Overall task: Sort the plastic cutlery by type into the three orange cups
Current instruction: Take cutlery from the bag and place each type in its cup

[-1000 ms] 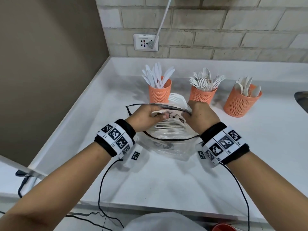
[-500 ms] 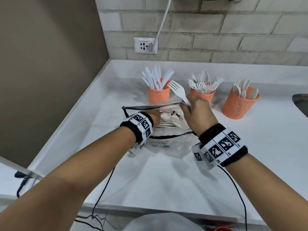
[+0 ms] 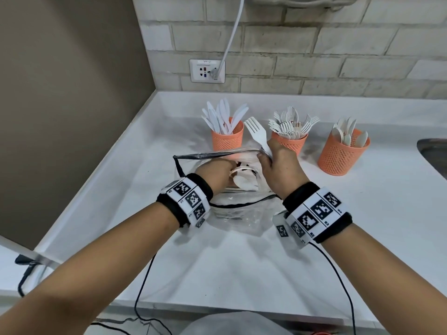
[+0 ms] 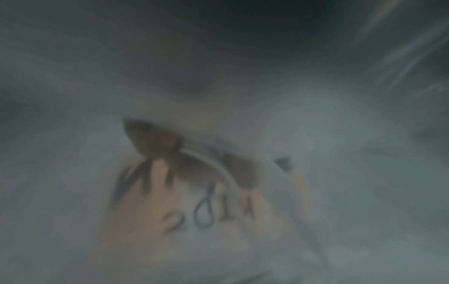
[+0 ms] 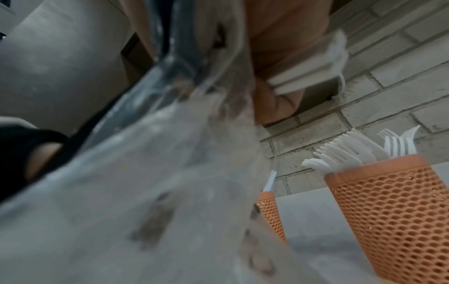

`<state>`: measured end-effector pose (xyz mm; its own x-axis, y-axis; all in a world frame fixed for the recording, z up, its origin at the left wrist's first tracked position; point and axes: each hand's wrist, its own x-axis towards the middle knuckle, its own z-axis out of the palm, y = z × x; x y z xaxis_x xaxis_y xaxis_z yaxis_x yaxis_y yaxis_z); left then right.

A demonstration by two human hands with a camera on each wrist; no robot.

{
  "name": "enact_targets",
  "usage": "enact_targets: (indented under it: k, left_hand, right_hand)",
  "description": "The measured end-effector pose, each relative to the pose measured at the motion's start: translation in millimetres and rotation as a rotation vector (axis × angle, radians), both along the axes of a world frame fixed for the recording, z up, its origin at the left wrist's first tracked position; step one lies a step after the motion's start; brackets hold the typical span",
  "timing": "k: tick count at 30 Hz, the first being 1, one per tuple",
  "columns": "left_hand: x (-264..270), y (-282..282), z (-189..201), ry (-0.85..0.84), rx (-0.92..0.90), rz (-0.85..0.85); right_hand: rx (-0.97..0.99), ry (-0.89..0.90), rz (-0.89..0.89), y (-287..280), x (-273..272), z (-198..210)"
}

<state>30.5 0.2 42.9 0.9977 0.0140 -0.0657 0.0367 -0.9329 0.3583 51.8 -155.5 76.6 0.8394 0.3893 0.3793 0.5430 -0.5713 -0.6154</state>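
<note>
Three orange mesh cups stand at the back: knives cup (image 3: 227, 140), forks cup (image 3: 289, 143) (image 5: 388, 211), spoons cup (image 3: 341, 157). In front of them lies a clear plastic bag (image 3: 219, 155) (image 5: 145, 173) with a black rim and loose white cutlery inside. My left hand (image 3: 214, 171) reaches into the bag, fingertips at a white spoon (image 3: 242, 182). The left wrist view is blurred, so its grip is unclear. My right hand (image 3: 278, 163) pinches the bag's rim and holds a white fork (image 3: 256, 131) (image 5: 303, 76), tines up, between the knives and forks cups.
The white counter (image 3: 242, 262) meets a brown side wall on the left and a brick wall with a socket (image 3: 207, 70) behind. A sink edge (image 3: 433, 151) shows at the far right. Black cables hang over the front edge.
My left hand has pushed deeper into the bag toward the spoon. My right hand has lifted the fork and the bag's rim a little higher.
</note>
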Motion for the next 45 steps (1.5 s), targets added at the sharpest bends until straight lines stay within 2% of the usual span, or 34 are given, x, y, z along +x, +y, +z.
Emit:
enact_targets:
  k: [3, 10, 15, 20, 28, 31, 37, 40, 45]
  left_hand:
    - [-14.5, -5.0, 14.1, -0.014, -0.151, 0.017]
    - [-27.6, 0.0, 40.3, -0.236, -0.6, 0.185]
    - [-29.2, 5.9, 47.9, -0.181, -0.78, 0.182]
    - [-29.4, 1.1, 54.1, -0.172, -1.061, 0.21]
    - [-19.6, -7.9, 47.0, -0.151, -1.115, 0.141]
    - [-20.2, -9.6, 52.0, -0.182, -1.144, 0.117]
    - [-18.5, -22.2, 102.3, -0.241, -1.383, -0.035]
    - [-4.2, -30.5, 127.5, -0.352, -1.471, -0.068]
    - [44.7, -43.8, 144.7, -0.565, -1.47, -0.002]
  right_hand:
    - [0.006, 0.006, -0.006, 0.2, 2.7, 0.3]
    - [0.033, 0.004, 0.005, -0.4, 1.2, -4.5]
    - [0.068, 0.018, 0.004, -3.1, -0.9, -5.5]
    - [0.083, 0.017, 0.004, -6.4, -0.6, -6.4]
    - [0.103, 0.035, 0.026, -11.9, -1.7, -10.4]
    - [0.171, 0.008, 0.043, -15.2, -2.3, -8.6]
    - [0.293, -0.003, -0.02, -30.7, 18.0, -1.1]
    - [0.361, -0.012, -0.082, -38.6, 32.0, 7.7]
    - [0.48, -0.075, -0.202, -52.4, 63.2, 25.7]
